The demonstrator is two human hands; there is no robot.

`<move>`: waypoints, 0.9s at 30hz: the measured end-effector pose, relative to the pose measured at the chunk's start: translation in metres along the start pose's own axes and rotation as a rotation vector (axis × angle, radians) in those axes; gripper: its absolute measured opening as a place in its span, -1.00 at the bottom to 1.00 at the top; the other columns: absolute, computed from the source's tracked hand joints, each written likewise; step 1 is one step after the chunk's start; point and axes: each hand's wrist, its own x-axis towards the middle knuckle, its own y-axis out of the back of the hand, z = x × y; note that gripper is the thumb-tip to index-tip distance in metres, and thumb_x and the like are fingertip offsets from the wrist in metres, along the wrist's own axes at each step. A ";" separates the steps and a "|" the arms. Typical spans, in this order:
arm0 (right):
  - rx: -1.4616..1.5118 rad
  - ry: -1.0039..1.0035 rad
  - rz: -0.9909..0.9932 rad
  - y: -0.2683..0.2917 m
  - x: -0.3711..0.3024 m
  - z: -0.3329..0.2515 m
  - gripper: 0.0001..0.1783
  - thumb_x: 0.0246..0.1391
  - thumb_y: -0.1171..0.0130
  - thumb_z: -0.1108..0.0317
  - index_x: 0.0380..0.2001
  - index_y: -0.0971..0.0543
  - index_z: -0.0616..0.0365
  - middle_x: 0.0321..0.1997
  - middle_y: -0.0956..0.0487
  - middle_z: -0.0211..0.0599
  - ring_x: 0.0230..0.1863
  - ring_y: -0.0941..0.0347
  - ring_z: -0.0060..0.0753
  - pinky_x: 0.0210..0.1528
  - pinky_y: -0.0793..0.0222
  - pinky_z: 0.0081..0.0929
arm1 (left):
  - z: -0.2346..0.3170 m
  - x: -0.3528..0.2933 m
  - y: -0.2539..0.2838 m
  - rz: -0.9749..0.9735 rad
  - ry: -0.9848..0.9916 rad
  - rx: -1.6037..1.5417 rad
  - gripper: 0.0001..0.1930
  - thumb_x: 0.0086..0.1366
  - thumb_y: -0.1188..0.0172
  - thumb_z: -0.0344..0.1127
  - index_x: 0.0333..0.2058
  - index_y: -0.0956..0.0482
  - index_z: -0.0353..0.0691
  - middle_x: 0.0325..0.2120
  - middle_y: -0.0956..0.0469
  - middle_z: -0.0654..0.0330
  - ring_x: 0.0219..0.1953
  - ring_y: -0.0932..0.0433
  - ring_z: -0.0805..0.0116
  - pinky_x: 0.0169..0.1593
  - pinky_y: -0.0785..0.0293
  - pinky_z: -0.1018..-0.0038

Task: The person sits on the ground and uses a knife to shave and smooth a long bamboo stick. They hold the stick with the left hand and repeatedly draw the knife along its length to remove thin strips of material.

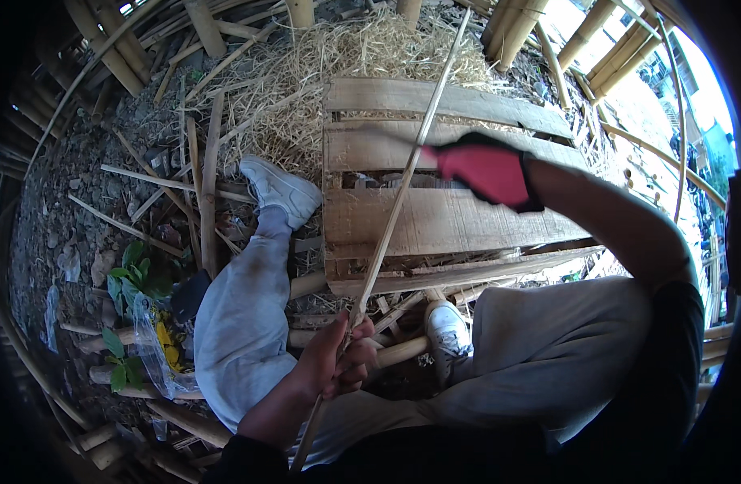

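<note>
A long, pale bamboo strip was slanted over the slatted wooden crate, its long axis run from the near edge, close to the near left corner, up past the middle of the far edge. Its lower part was gripped by the bare left hand, the fingers wrapped round it just short of the near edge. Above the crate, the red-gloved right hand was placed just right of the strip's upper half, which lay to the left of its fingertips; a thin dark tool, blurred, was held in its curled fingers and pointed left across the strip's line. Whether strip and tool were touching could not be told. Straw was heaped beyond the far edge, and a white shoe was planted beside the left edge.
</note>
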 end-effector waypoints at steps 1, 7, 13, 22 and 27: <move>-0.007 -0.009 -0.078 -0.011 -0.006 0.001 -0.59 0.27 -0.13 -0.05 -0.42 -0.54 0.08 -0.69 -0.28 -0.52 -0.78 -0.15 -0.61 -0.72 -0.05 -0.52 | 0.001 0.001 0.000 -0.018 -0.001 -0.025 -0.52 0.43 0.28 0.39 -0.32 -0.21 0.12 -0.82 -0.07 0.42 -0.91 0.05 0.59 -0.85 0.13 0.61; 0.107 0.010 0.092 -0.006 -0.001 0.002 -0.45 0.23 -0.15 -0.21 -0.38 -0.58 0.12 -0.70 -0.26 -0.56 -0.76 -0.13 -0.62 -0.69 -0.03 -0.51 | 0.001 0.009 0.009 -0.037 -0.053 0.040 -0.54 0.42 0.24 0.38 -0.31 -0.22 0.13 -0.79 -0.10 0.43 -0.91 0.04 0.60 -0.84 0.14 0.61; 0.116 0.030 -0.060 -0.011 -0.007 0.011 -0.70 0.24 -0.08 0.06 -0.39 -0.49 0.06 -0.69 -0.33 -0.55 -0.76 -0.20 -0.64 -0.72 -0.08 -0.53 | 0.002 0.010 0.009 0.032 -0.047 0.091 -0.54 0.41 0.20 0.38 -0.33 -0.22 0.12 -0.78 -0.09 0.45 -0.90 0.03 0.62 -0.84 0.13 0.62; 0.107 -0.153 -0.185 -0.031 -0.030 0.007 -0.78 0.21 -0.11 0.19 -0.43 -0.56 0.07 -0.72 -0.29 -0.58 -0.78 -0.12 -0.68 -0.73 -0.04 -0.53 | -0.004 0.006 0.005 -0.060 -0.068 -0.049 -0.54 0.45 0.23 0.33 -0.29 -0.25 0.05 -0.81 -0.10 0.45 -0.94 -0.01 0.62 -0.86 0.07 0.64; 0.139 -0.171 -0.227 -0.029 -0.030 0.007 -0.62 0.24 -0.19 -0.05 -0.40 -0.57 0.05 -0.69 -0.31 -0.60 -0.75 -0.18 -0.67 -0.72 -0.04 -0.56 | -0.004 0.006 0.006 -0.062 -0.047 0.001 -0.52 0.40 0.18 0.39 -0.33 -0.21 0.10 -0.81 -0.08 0.44 -0.92 0.05 0.62 -0.84 0.18 0.60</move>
